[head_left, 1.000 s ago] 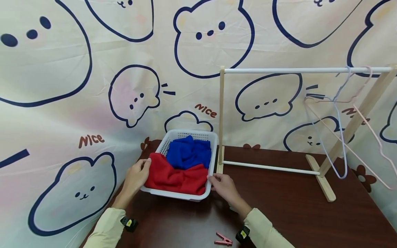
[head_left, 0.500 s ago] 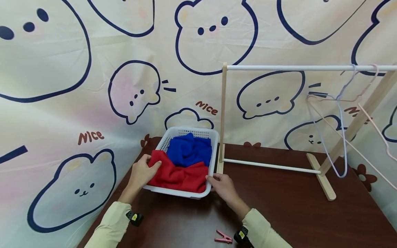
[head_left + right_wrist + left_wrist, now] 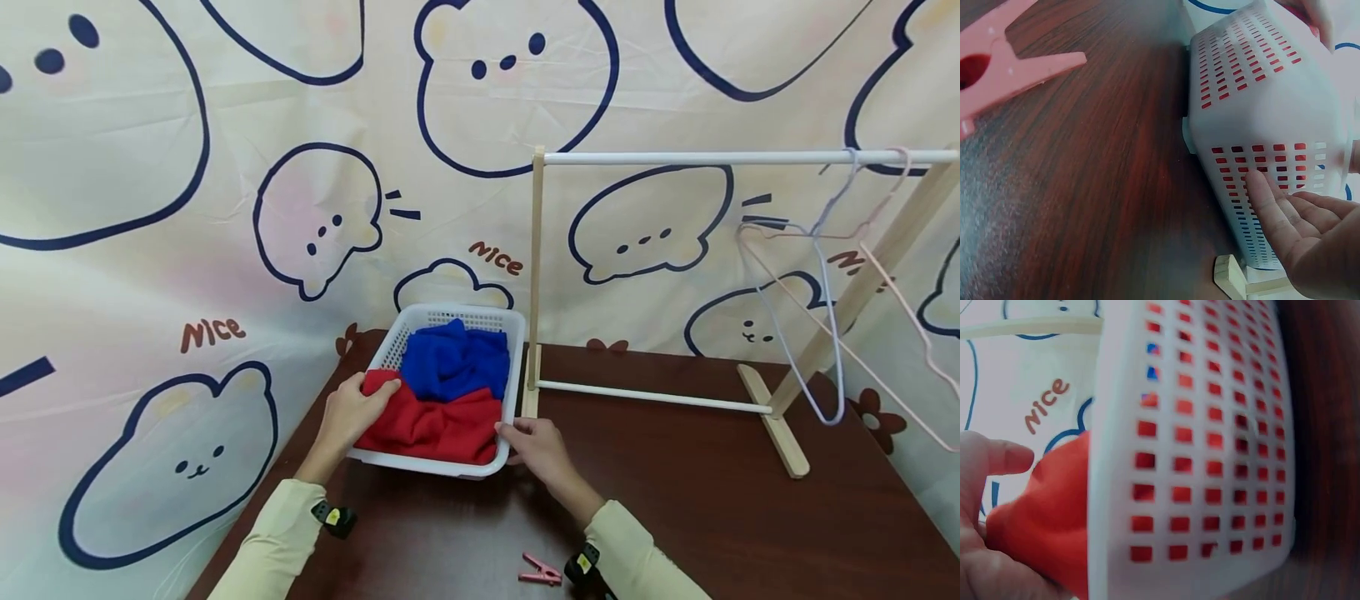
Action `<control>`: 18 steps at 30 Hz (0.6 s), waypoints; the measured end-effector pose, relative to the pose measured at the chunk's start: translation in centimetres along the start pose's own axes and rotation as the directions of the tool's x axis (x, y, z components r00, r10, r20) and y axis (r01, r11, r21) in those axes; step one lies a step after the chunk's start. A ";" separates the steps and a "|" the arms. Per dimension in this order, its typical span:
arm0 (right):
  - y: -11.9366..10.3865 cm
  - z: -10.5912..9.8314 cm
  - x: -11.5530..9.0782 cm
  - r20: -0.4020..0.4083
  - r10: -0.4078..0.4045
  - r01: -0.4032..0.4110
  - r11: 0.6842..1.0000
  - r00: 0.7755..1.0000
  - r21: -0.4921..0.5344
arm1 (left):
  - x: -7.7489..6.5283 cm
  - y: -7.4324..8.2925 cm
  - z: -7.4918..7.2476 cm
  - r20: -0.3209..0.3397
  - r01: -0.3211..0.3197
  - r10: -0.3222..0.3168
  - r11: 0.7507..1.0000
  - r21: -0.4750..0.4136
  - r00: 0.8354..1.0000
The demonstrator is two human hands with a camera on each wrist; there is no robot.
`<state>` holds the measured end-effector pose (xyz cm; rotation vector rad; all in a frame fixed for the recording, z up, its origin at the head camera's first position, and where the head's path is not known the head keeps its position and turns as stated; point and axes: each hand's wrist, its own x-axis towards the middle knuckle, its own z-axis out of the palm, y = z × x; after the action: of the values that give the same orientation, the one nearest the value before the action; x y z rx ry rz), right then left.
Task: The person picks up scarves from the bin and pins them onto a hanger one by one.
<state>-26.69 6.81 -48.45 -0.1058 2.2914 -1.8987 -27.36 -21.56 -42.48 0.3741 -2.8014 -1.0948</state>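
A white perforated plastic basket (image 3: 513,367) stands on the table, with a crumpled red cloth (image 3: 450,429) in its near part and a blue cloth (image 3: 453,358) behind it. At the basket's left side, my left hand (image 3: 351,412) pinches the red cloth. The left wrist view shows the red cloth (image 3: 1047,512) bulging over the rim between thumb and fingers. My right hand (image 3: 542,450) holds the basket's near right side. In the right wrist view, its fingers (image 3: 1266,200) lie along the outer wall, with the thumb over the rim.
A pink clothespin (image 3: 540,571) lies on the dark wood table (image 3: 660,517) near the right wrist. Right of the basket stands a rack with a white top rail (image 3: 675,157) and wooden legs. From it hang a lilac hanger (image 3: 832,333) and a pink hanger (image 3: 907,325).
My left hand has shifted right, from the basket's left edge onto the red cloth, and its thumb now lies over the cloth. The right hand keeps its place on the basket.
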 end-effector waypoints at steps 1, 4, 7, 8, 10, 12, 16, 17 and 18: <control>-0.3 0.0 -0.2 0.004 0.000 0.000 1.000 1.000 0.006 | 0.0 0.1 0.0 0.029 0.035 -0.035 0.999 -0.012 0.999; -1.5 0.0 -1.1 0.022 -0.004 0.003 0.999 1.000 0.039 | 0.1 0.3 -0.2 0.127 0.112 -0.104 0.992 -0.056 0.986; -1.9 -0.1 -1.4 0.040 -0.002 -0.002 0.997 0.999 0.077 | 0.2 0.5 -0.3 0.176 0.135 -0.119 0.987 -0.082 0.977; -1.7 -0.2 -1.3 0.050 -0.001 -0.004 0.995 0.999 0.095 | 0.3 0.5 -0.3 0.183 0.132 -0.114 0.988 -0.086 0.976; -1.0 -0.2 -0.7 0.066 0.016 -0.024 0.991 0.998 0.128 | 0.3 0.5 -0.2 0.186 0.120 -0.103 0.989 -0.084 0.977; -0.3 -0.3 -0.2 0.087 0.043 -0.056 0.986 0.995 0.154 | 0.3 0.5 -0.2 0.192 0.106 -0.090 0.991 -0.076 0.977; -0.2 -0.6 0.3 0.126 0.106 -0.130 0.971 0.986 0.199 | 0.3 0.7 -0.2 0.223 0.108 -0.091 0.992 -0.069 0.971; -0.3 -0.7 0.3 0.137 0.114 -0.142 0.968 0.984 0.209 | 0.3 0.9 -0.3 0.232 0.109 -0.092 0.992 -0.063 0.968; -0.3 -0.8 0.3 0.145 0.120 -0.150 0.964 0.982 0.220 | 0.4 1.0 -0.3 0.238 0.111 -0.094 0.992 -0.060 0.967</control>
<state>-27.14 7.44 -48.03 -0.0416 1.9286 -2.0052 -27.83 -21.14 -41.58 0.4117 -2.9624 -1.3424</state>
